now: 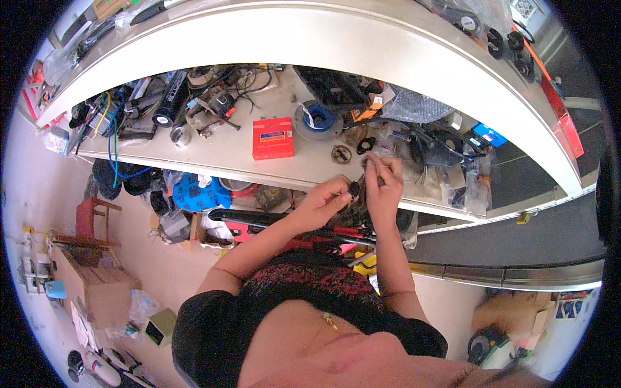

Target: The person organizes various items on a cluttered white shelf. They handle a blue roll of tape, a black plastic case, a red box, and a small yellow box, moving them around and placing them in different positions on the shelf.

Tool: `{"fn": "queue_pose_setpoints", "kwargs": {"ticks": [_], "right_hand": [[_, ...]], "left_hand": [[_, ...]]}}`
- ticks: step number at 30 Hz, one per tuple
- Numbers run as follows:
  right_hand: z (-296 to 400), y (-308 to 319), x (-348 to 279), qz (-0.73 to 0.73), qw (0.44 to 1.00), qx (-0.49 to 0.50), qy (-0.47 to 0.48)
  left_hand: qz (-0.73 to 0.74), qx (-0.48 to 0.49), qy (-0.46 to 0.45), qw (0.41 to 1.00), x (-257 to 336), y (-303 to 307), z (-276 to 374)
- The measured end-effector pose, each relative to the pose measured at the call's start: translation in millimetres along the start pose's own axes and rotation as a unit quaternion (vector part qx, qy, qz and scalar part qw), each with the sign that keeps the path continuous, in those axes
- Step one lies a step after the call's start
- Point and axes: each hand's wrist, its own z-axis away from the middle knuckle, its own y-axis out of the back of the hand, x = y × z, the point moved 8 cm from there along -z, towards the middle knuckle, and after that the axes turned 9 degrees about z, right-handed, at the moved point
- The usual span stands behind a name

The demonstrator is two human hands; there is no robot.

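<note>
My left hand (324,202) pinches a small dark round part (354,190) between thumb and forefinger, just off the front edge of a shelf. Beside it, my right hand (384,183) is raised with its fingertips drawn together. Blur hides whether anything small sits between them. Beyond the right fingertips lie a black flat gasket-like piece (366,145) and a round metal ring-shaped part (341,154). A red box (273,138) with a printed label lies farther left on the shelf.
The shelf (218,160) also holds a spool of blue line (318,120), a black cylinder (171,99), cables and plastic bags. A white upper shelf edge (310,36) arches above. Below sit a blue bag (200,192) and a black bar (245,217). Cardboard boxes (99,291) stand at left.
</note>
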Motion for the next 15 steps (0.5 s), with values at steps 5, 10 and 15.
{"fn": "queue_pose_setpoints", "kwargs": {"ticks": [5, 10, 15], "right_hand": [[22, 1, -38, -0.029, 0.996, 0.054, 0.065], [62, -21, -36, 0.004, 0.993, -0.019, 0.113], [68, 4, 6, -0.006, 1.000, 0.024, 0.002]], "left_hand": [[0.196, 0.193, 0.130, 0.953, -35, 14, 7], [0.245, 0.236, 0.110, 0.934, -43, 29, 0], [-0.203, 0.112, 0.069, 0.970, -36, 26, -23]]}}
